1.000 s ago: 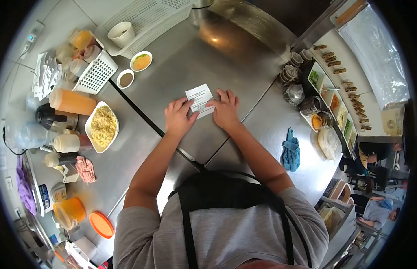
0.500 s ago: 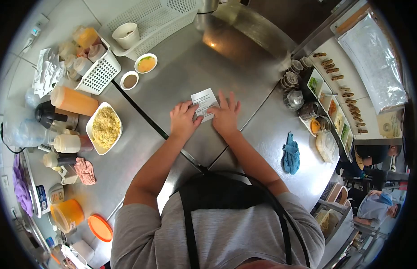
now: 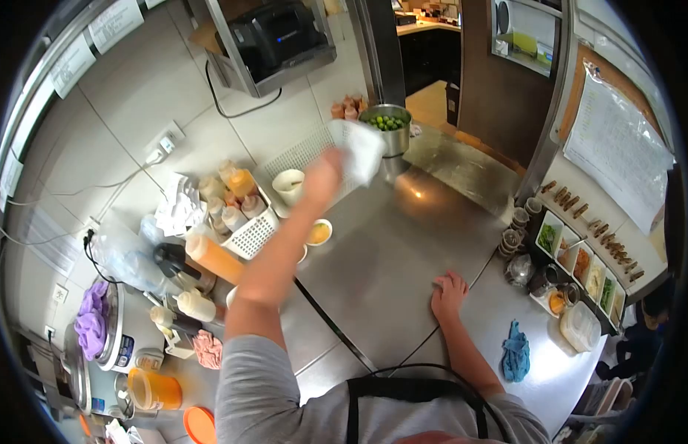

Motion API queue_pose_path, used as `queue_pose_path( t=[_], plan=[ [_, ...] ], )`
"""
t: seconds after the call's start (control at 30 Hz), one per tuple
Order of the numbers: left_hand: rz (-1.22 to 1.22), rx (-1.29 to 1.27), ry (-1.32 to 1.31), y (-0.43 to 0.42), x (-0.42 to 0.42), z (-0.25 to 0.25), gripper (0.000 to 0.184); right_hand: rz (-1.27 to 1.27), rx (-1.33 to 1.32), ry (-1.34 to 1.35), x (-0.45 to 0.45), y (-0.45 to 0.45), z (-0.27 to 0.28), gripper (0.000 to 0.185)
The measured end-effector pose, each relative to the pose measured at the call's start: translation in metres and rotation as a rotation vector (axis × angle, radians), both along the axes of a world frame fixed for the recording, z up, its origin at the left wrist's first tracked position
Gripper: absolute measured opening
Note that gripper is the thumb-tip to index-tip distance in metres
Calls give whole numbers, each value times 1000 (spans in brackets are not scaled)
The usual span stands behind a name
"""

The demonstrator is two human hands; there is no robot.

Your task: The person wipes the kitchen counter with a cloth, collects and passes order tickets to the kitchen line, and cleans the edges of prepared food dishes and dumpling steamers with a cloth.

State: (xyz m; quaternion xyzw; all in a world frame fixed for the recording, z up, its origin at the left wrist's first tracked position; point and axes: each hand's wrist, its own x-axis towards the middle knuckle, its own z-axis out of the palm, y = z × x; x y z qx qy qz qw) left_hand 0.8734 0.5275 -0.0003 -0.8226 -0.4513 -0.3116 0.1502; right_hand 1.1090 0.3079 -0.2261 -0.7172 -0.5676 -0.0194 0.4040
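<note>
A blurred white paper slip (image 3: 364, 154) is held up by my left hand (image 3: 325, 177), its fingers closed on the lower left edge. That arm stretches forward over the counter, in front of a white basket (image 3: 303, 157) and beside a steel pot of green fruit (image 3: 388, 124). My right hand (image 3: 449, 294) rests on the steel counter (image 3: 388, 274) near a seam, fingers slightly spread, holding nothing. Below the raised arm, a small cup of yellow sauce (image 3: 319, 232) shows partly.
Squeeze bottles in a white basket (image 3: 251, 235) stand at the left, near an orange bottle (image 3: 210, 257) and a pink cloth (image 3: 207, 348). At the right are a blue cloth (image 3: 515, 353) and a tray of garnishes (image 3: 581, 260). A person (image 3: 643, 333) is far right.
My left hand has lifted the slip off the counter and carried it forward. My right hand has let go of it and rests apart. The view has tilted up, showing the wall and a doorway.
</note>
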Motion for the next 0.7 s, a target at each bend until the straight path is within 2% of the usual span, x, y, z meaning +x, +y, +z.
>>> queue_pose_path(
  t=[0.1,0.17,0.23,0.33,0.43,0.53,0.63,0.7],
  plan=[
    [-38,653,-208,38,-15,173,23,8,0,34,0,1,-2,20],
    [132,692,-224,33,-23,254,22,6,-15,31,-2,1,2,18],
    [260,817,-200,44,-36,304,25,13,-29,52,-3,-1,9,19],
    [208,1001,-211,79,-59,340,21,14,-43,67,-3,-3,16,20],
    [399,697,-274,77,-59,360,28,14,-30,76,-3,-4,15,20],
    [493,714,-192,99,-67,378,33,37,7,79,-3,-2,20,20],
    [298,892,-359,92,-54,384,19,66,25,72,-2,-2,25,20],
    [389,844,-303,80,-44,393,18,75,29,62,-3,-1,27,19]
  ],
)
